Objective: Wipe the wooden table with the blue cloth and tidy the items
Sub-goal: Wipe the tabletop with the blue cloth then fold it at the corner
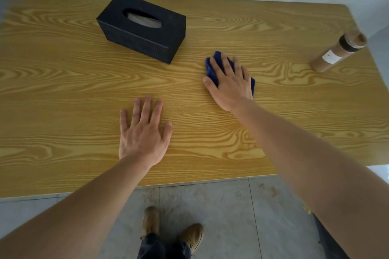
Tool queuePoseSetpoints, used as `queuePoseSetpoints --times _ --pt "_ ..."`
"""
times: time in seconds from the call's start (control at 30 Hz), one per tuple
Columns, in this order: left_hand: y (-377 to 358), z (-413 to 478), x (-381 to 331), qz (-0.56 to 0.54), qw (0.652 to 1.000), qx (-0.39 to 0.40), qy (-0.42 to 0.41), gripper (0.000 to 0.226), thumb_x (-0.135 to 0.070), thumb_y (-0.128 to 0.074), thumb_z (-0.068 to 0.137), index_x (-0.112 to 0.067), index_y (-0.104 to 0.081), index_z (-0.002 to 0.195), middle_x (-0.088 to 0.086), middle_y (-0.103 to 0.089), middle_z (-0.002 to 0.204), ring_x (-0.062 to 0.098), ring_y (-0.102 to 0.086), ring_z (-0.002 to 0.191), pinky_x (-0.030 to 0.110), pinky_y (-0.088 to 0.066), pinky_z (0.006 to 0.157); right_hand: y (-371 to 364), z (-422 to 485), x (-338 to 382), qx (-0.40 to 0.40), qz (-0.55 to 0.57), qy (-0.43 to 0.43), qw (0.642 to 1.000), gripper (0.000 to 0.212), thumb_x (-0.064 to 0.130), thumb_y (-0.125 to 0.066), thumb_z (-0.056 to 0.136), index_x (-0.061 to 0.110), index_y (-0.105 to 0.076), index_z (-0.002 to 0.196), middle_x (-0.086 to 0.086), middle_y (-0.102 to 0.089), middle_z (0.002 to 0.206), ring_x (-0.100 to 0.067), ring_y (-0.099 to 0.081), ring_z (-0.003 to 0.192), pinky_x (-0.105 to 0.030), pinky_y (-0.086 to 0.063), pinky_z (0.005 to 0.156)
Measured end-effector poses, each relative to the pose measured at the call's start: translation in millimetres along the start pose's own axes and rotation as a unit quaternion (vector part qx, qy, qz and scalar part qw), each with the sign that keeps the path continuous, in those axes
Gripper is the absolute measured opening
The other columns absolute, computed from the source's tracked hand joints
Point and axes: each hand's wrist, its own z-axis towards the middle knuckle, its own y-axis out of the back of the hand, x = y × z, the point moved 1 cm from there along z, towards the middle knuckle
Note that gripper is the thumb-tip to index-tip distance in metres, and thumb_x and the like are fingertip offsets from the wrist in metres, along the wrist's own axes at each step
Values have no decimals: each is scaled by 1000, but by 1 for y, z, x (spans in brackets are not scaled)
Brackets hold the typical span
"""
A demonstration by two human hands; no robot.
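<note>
Pressure from the right hand, its fingers spread flat, pins the blue cloth to the tabletop right of centre, a wiping stance by the look of it. The left hand lies open and empty nearer the person, likely a brace. The black tissue box at eleven o'clock and the brown bottle at two o'clock of the cloth would block wide strokes.

**Colours on the wood-grain surface**

The surface is honey-yellow with darker brown swirling grain. The cloth is deep blue. The tissue box is matte black, with a pale grey tissue in its slot. The bottle is brown with a dark band and a white label. The floor is grey tile; the shoes are tan.
</note>
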Motion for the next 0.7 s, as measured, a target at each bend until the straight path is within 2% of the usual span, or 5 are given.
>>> queuePoseSetpoints --times 0.3,0.47,0.7 --pt "2 0 1 -15 1000 8 -8 73 -62 -8 103 -29 3 167 -1 10 176 25 13 162 57 3 129 -13 -55 27 10 -40 86 995 72 71 -10 102 38 -7 166 4 0 176 -26 7 162 -50 -3 129" --pt "3 0 2 -21 1000 8 -16 73 -61 -10 103 -28 3 167 2 4 177 27 9 162 59 3 128 -20 -90 33 17 -52 114 992 72 70 -19 103 36 -11 166 4 -2 176 -27 5 162 -48 -5 130" --pt "2 -1 5 -38 999 3 -28 72 -60 -10 104 -28 4 167 3 7 176 29 9 162 60 2 128 -33 -137 32 26 -47 155 986 70 65 -24 106 32 -13 167 5 -7 176 -20 1 162 -44 -7 130"
